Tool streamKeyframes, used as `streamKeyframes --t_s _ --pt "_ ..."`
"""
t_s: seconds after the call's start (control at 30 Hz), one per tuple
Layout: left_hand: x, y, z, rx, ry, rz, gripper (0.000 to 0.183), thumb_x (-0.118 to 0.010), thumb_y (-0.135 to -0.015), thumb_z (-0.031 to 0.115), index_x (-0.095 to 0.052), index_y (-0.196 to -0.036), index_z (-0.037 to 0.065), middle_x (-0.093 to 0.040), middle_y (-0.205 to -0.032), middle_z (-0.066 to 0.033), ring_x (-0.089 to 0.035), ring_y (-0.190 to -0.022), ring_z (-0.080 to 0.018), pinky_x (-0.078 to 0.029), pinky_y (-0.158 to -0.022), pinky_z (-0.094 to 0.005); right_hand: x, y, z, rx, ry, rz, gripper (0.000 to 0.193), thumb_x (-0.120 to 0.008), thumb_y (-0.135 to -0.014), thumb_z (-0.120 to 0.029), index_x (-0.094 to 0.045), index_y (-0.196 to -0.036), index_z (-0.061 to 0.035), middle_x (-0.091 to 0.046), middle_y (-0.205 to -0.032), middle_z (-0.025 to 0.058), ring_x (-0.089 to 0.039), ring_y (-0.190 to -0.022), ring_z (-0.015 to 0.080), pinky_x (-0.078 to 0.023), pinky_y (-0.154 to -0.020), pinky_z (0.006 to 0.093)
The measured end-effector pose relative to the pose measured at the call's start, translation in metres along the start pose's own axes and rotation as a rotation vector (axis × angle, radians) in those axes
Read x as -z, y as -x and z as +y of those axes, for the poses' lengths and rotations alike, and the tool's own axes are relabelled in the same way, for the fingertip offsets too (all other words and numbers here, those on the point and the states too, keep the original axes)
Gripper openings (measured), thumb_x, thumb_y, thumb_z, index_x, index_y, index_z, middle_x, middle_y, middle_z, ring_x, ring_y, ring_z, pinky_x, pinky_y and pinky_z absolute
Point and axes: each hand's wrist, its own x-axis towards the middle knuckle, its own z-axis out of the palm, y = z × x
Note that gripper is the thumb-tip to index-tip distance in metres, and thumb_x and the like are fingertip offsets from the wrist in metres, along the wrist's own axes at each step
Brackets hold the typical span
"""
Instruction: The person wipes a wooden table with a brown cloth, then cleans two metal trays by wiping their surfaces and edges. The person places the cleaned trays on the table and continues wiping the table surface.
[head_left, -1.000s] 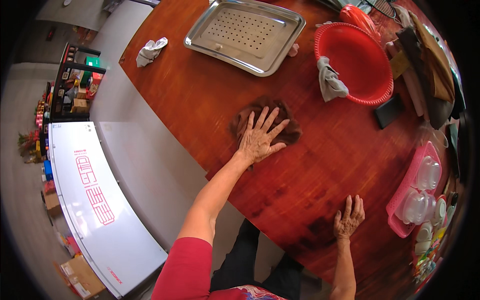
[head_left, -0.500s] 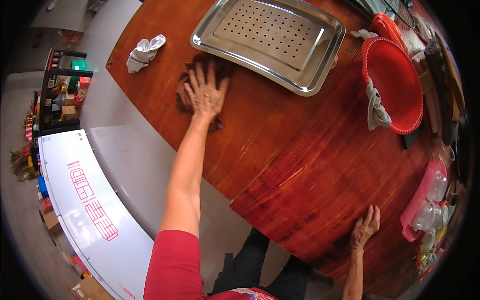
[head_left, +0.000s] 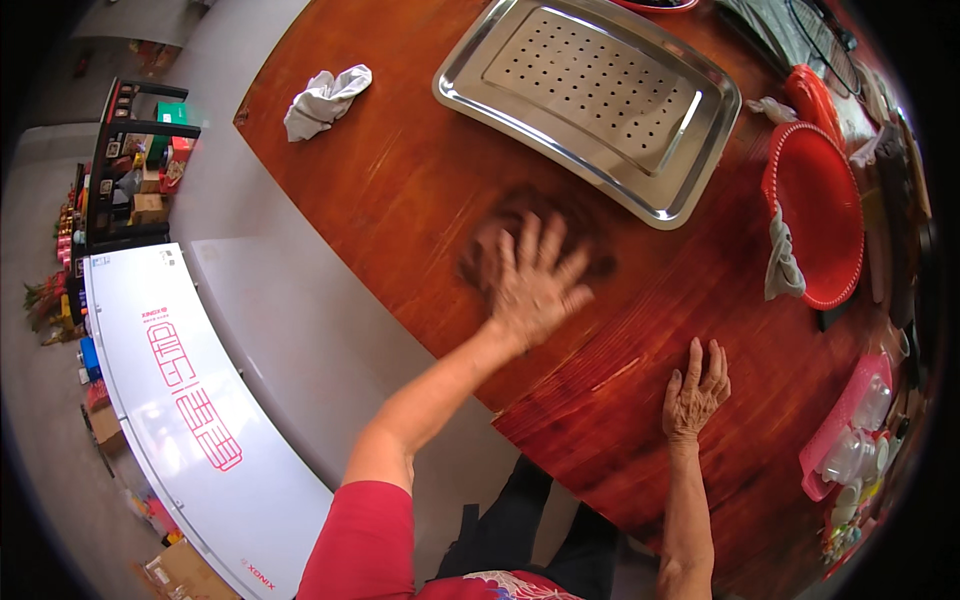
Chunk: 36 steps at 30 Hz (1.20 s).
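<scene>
My left hand [head_left: 537,285] lies flat with fingers spread, pressing on a dark brown cloth [head_left: 520,207] on the red-brown wooden table [head_left: 400,190]. Motion blurs the cloth, and part of it is hidden under the hand. My right hand [head_left: 697,390] rests on the tabletop near its front edge, fingers stretched out, holding nothing. Beyond my left hand is a shiny metal tray [head_left: 655,205] with a perforated inner panel. A crumpled white cloth [head_left: 325,102] lies at the far left of the table.
At the right stands a red round basin [head_left: 820,225] with a grey cloth [head_left: 783,265] over its rim. Nearby are a red plastic bag [head_left: 812,100] and a pink basket [head_left: 840,430] with clear containers. Left of the table is a white chest freezer [head_left: 200,400]; shelves of goods [head_left: 150,165] stand beyond.
My left hand and the brown cloth have slid right and nearer to me across the table. My right hand has moved forward and slightly left. The view has shifted a little.
</scene>
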Motion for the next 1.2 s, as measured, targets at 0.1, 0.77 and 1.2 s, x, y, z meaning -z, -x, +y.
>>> streamKeyframes --t_s 0.1,0.77,1.2 --pt "-0.006 0.048 0.028 -0.207 0.139 -0.057 0.067 -0.055 -0.084 0.057 -0.04 -0.143 0.029 -0.022 -0.154 -0.0114 -0.014 -0.143 -0.0376 -0.008 -0.111 -0.0609 -0.001 0.0 0.001 0.003 0.012 0.009 0.055 -0.053 -0.087 -0.02 -0.042 -0.141 -0.0149 -0.035 -0.146 0.01 -0.034 -0.134 0.0284 -0.027 -0.105 0.0425" --pt "0.016 0.052 -0.163 0.918 -0.177 0.186 0.068 -0.035 -0.091 0.066 -0.023 -0.149 0.033 -0.009 -0.155 -0.017 -0.005 -0.139 -0.0497 -0.008 -0.103 -0.0726 -0.004 0.002 0.002 0.031 0.037 0.02 0.054 -0.051 -0.089 -0.022 -0.041 -0.142 -0.0161 -0.035 -0.146 0.0088 -0.033 -0.135 0.0281 -0.026 -0.104 0.0434" --pt "-0.018 0.131 0.061 0.499 -0.048 0.018 0.068 -0.051 -0.09 0.053 -0.03 -0.148 0.023 -0.008 -0.155 -0.0223 -0.002 -0.141 -0.0478 -0.004 -0.106 -0.0692 -0.004 0.003 0.003 0.004 0.004 0.111 0.054 -0.055 -0.089 -0.025 -0.042 -0.141 -0.0193 -0.037 -0.145 0.0061 -0.035 -0.134 0.0233 -0.029 -0.103 0.0406"
